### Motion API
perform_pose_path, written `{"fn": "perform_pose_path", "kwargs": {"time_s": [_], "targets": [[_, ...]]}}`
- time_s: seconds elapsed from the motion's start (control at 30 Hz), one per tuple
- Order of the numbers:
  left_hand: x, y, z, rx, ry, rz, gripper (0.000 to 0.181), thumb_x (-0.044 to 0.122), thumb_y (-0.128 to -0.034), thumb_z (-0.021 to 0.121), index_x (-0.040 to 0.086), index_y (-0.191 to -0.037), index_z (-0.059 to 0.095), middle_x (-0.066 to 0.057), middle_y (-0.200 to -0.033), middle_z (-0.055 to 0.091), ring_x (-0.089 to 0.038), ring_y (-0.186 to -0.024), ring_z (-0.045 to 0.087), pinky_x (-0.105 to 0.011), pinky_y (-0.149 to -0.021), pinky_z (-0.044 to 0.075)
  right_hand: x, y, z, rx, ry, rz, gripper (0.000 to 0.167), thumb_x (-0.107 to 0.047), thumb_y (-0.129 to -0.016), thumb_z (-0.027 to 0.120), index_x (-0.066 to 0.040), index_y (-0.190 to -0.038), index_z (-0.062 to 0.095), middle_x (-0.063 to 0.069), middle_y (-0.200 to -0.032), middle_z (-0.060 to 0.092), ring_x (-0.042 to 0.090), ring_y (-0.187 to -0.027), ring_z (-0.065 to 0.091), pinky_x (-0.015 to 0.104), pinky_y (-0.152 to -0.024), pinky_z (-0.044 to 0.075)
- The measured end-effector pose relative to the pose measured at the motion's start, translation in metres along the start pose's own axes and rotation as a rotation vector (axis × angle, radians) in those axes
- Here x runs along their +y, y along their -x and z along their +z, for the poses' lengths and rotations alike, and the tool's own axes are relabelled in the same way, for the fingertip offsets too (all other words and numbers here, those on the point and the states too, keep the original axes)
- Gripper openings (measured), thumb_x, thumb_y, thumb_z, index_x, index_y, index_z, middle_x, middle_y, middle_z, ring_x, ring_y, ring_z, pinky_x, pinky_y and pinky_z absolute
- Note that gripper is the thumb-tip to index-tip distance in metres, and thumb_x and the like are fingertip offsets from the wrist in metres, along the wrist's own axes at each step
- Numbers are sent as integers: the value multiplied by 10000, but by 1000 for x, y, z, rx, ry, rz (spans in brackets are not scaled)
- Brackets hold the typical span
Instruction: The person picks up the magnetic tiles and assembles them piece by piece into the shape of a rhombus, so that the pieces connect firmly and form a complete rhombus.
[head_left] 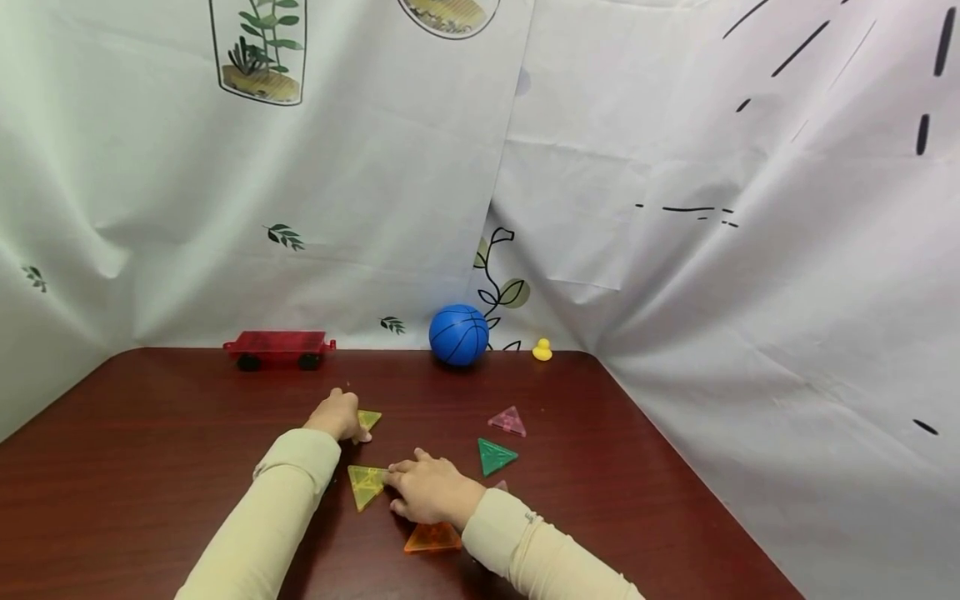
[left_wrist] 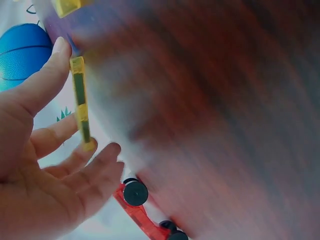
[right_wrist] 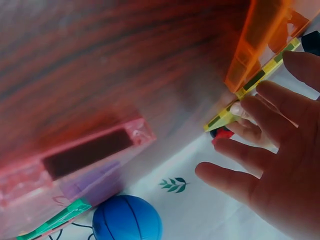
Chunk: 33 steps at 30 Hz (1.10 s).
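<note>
My left hand [head_left: 337, 417] holds a translucent yellow triangle tile [head_left: 370, 418] at the middle of the table, its thumb at one side and fingers at the other. In the left wrist view, that tile [left_wrist: 80, 100] appears edge-on between thumb and curled fingers. Nearer to me lies a second yellow triangle tile [head_left: 365, 483]; the fingertips of my right hand [head_left: 433, 490] rest at its right edge, the fingers spread and fairly straight. An orange triangle tile [head_left: 432, 538] lies just below the right hand, partly covered by it.
Right of the hands lie a green triangle tile [head_left: 495, 456] and a pink one [head_left: 509, 421]; another pinkish tile [head_left: 501, 486] is mostly hidden behind the right wrist. Along the back edge stand a red wheeled car base [head_left: 277, 342], a blue ball [head_left: 459, 335] and a yellow duck [head_left: 542, 350].
</note>
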<state>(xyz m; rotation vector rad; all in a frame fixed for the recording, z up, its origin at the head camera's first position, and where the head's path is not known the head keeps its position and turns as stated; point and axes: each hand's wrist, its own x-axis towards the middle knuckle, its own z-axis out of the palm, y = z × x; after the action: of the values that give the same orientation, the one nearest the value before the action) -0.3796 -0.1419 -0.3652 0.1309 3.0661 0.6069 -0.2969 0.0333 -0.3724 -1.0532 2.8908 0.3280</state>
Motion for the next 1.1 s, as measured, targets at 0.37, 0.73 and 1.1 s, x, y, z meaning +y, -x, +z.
{"fn": "perform_pose_path", "kwargs": {"time_s": [0.37,0.73,1.1], "targets": [[-6,-10,6,79,70,103,318,31,-634,755,-72,-879,580,-195,-856,550,-312,-798,529,-386,-651,450,-2,1,0,-5,4,5,390,-382,-864,502,-327,-1248,461,-169,-1282,385,215,-1196,348,384,-850,385],[-7,6,-2,71,241,108,246,-17,-728,640,-97,-951,574,-215,-911,572,-205,-645,526,-278,-505,446,0,2,-1,-60,-49,11,437,-339,-863,522,-348,-1284,405,-179,-1313,344,187,-1205,336,354,-883,360],[-10,19,-7,101,244,209,211,-35,-702,660,-32,-908,616,-149,-908,594,-222,-729,525,-303,-561,441,1,5,-1,-71,-51,9,463,-312,-857,537,-338,-1297,393,-175,-1325,330,193,-1202,343,351,-894,352]]}}
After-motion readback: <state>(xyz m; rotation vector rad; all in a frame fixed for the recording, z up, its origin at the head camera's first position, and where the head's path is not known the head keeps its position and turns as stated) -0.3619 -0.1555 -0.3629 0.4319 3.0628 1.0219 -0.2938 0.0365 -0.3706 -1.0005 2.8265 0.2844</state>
